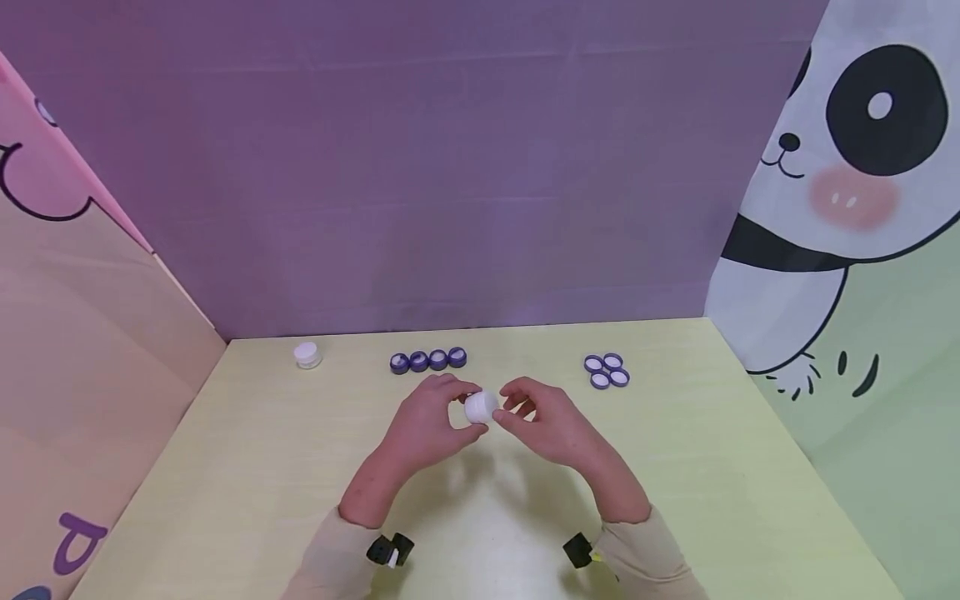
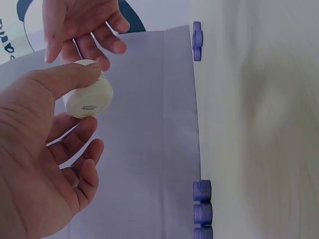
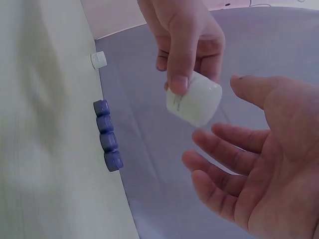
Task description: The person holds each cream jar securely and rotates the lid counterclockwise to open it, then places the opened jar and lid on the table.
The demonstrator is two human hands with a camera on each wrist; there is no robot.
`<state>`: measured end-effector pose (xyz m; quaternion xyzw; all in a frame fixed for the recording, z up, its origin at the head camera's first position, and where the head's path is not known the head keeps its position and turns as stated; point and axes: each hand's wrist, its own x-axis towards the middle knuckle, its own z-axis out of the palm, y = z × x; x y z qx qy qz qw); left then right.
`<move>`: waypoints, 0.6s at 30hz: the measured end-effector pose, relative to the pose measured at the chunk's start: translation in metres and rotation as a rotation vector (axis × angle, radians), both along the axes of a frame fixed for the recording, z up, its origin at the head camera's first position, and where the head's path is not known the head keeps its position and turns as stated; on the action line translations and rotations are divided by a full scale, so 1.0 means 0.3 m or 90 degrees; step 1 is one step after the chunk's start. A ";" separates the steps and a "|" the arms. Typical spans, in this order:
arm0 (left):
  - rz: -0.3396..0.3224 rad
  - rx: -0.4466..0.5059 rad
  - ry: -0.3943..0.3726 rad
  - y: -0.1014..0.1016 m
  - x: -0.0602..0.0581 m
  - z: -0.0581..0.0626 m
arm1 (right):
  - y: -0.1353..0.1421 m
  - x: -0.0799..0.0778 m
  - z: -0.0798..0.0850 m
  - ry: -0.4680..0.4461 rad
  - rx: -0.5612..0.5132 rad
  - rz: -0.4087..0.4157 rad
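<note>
A small white jar [image 1: 480,407] is held sideways above the table between the thumb and fingers of my left hand [image 1: 429,422]. In the left wrist view its round base shows small dark print, facing my left palm. My right hand [image 1: 553,423] is just to the right of the jar, its thumb and loosely bent fingers spread around that end. The right wrist view shows a gap between the jar [image 3: 195,101] and those fingers [image 3: 232,149], which hold nothing.
Another white jar [image 1: 307,355] stands at the back left of the pale table [image 1: 262,483]. A row of several purple jars [image 1: 418,362] lines the back middle. Several purple-rimmed lids with white insides [image 1: 618,377] cluster at the back right. A purple cloth wall [image 1: 465,183] rises behind.
</note>
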<state>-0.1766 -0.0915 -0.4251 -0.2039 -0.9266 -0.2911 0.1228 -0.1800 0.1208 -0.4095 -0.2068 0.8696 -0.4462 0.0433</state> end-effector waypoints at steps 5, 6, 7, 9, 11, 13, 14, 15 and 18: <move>-0.005 -0.010 0.006 0.031 -0.002 0.001 | 0.001 0.001 0.002 0.021 0.005 -0.013; -0.006 -0.012 0.006 0.036 -0.003 0.000 | 0.002 0.000 0.002 0.026 0.008 -0.014; -0.009 -0.011 0.006 0.040 -0.004 0.000 | 0.003 -0.001 0.002 0.027 0.010 -0.016; -0.017 -0.009 0.004 0.048 -0.006 -0.001 | 0.005 -0.003 0.000 0.025 0.013 -0.016; -0.025 -0.007 0.000 0.053 -0.007 -0.003 | 0.006 -0.006 -0.003 0.017 0.014 -0.017; -0.030 0.000 -0.004 0.057 -0.008 -0.005 | 0.008 -0.008 -0.005 0.012 0.015 -0.021; -0.033 0.008 -0.008 0.057 -0.007 -0.007 | 0.009 -0.009 -0.007 0.009 0.015 -0.023; -0.035 0.015 -0.011 0.058 -0.005 -0.008 | 0.010 -0.010 -0.008 0.008 0.014 -0.025; -0.043 0.037 -0.016 0.057 -0.002 -0.011 | 0.013 -0.011 -0.009 0.004 0.010 -0.036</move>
